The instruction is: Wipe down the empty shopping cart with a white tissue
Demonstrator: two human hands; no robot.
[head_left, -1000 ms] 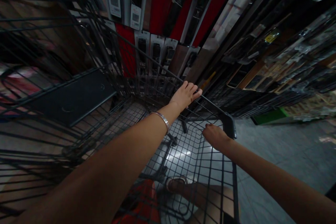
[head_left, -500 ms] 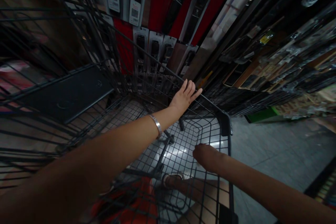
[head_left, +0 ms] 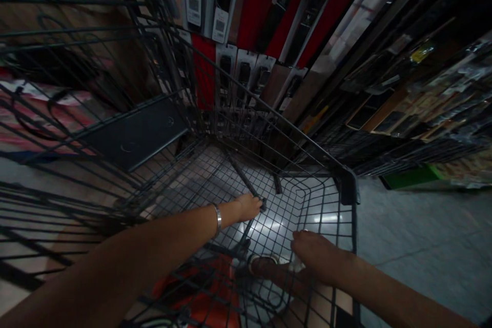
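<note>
A dark wire shopping cart fills the middle of the view. Over its basket my left hand, with a silver bracelet at the wrist, is closed with fingers curled down; whatever it may hold is hidden. Lower right, my right hand hangs above the wire mesh with its fingers bent together, and I cannot make out anything in them. Neither hand is on the cart's top rim.
Packaged belts hang on a display at the top. Packed goods line the right shelves. Left are a dark panel and a pink striped bag. An orange-red item and a foot show through the mesh.
My left hand has left the far rim, moved down toward me over the basket, and its spread fingers have curled. The view has shifted, so the cart and shelves appear further right.
</note>
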